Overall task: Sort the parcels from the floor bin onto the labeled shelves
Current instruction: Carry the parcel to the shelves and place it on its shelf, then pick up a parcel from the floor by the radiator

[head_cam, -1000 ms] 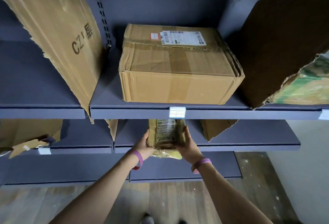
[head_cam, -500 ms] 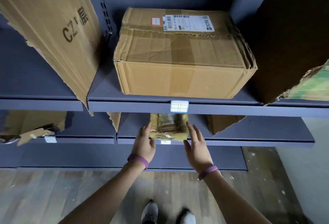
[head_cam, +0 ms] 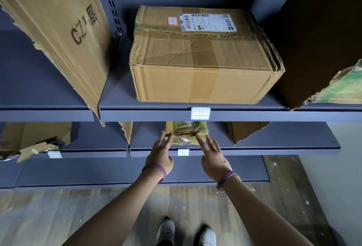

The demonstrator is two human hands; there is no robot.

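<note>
A small yellow parcel [head_cam: 185,133] wrapped in clear tape lies on the middle grey shelf [head_cam: 274,146], partly hidden by the shelf above. My left hand [head_cam: 160,152] reaches toward it with straight fingers, the fingertips touching its left front corner. On the other side, my right hand [head_cam: 212,156] has straight spread fingers whose tips touch the parcel's right front edge. Neither hand grips it. A white label [head_cam: 183,152] sits on the shelf edge just below the parcel.
A large brown cardboard box [head_cam: 199,59] stands on the upper shelf [head_cam: 156,115] above a white label [head_cam: 200,113]. Torn cardboard dividers [head_cam: 58,30] separate the bays on both levels. A lower shelf [head_cam: 117,169] and wooden floor [head_cam: 49,216] lie below, with my shoes [head_cam: 186,234] at the bottom.
Both hands held the parcel a second ago, slid it onto the middle shelf and let go. The fingers now stretch out straight against its front. The camera has moved closer.
</note>
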